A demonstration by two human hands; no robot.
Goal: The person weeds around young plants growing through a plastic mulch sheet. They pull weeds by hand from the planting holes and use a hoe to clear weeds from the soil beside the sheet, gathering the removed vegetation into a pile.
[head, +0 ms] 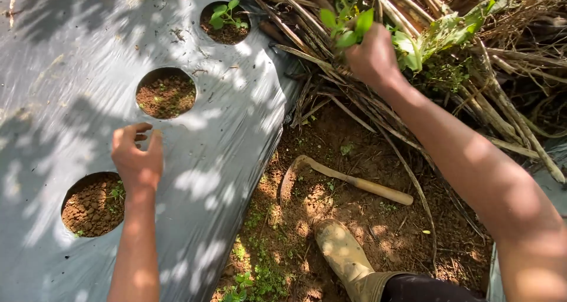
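Head view: a light, fragile leafy sprig (347,27) is pinched by the right hand (372,57) beyond the sickle (345,181); left hand (139,157) loosely curled, empty

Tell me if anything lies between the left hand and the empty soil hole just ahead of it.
Nothing visible: only bare grey plastic sheet lies between the left hand and that soil hole.

No packages, labels, signs or screens are seen in this view.
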